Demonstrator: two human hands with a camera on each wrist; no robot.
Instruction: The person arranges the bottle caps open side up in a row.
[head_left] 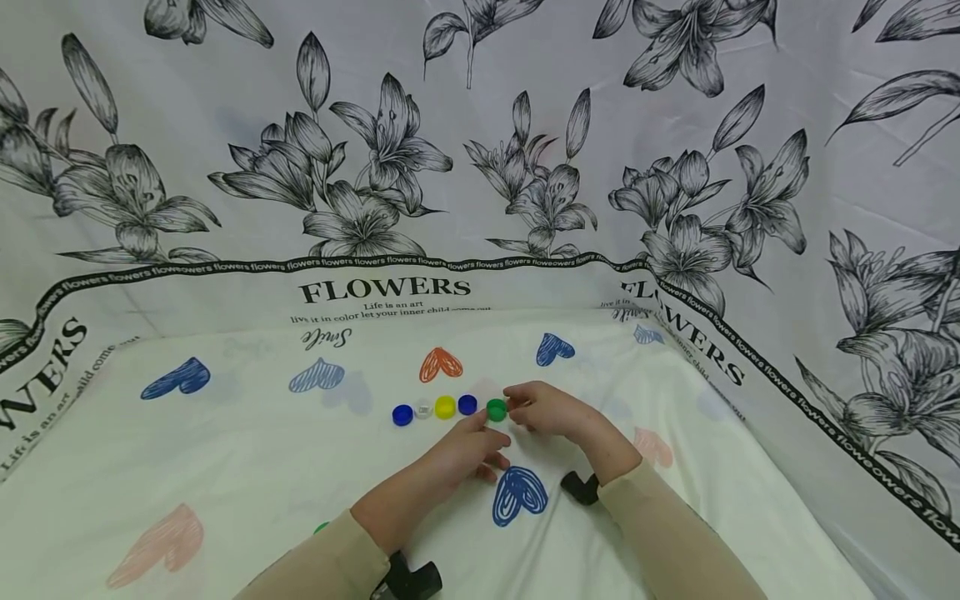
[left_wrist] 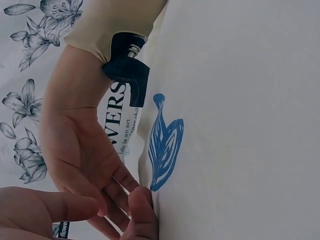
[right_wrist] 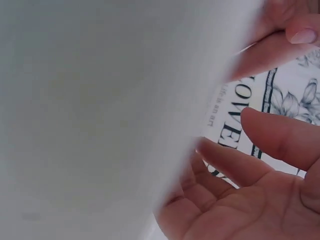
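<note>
Several small round caps stand in a row on the cloth: a blue cap [head_left: 402,415], a white cap [head_left: 423,408], a yellow cap [head_left: 446,407], another blue cap [head_left: 467,405] and a green cap [head_left: 497,409] at the right end. My left hand [head_left: 467,446] is just in front of the row, its fingertips beside the green cap and loosely bent. On the cap's other side is my right hand [head_left: 547,408], fingertips close to its right edge. The right wrist view shows the right hand's thumb [right_wrist: 280,137] apart from its fingers, nothing between them. Both wrist views leave the caps hidden.
White cloth [head_left: 247,467] printed with hearts covers the surface. A flower-patterned curtain [head_left: 525,292] rises behind and along the right. Part of a green object [head_left: 322,527] peeks out beside the left sleeve. Black wrist mounts [head_left: 581,487] stick out under both forearms.
</note>
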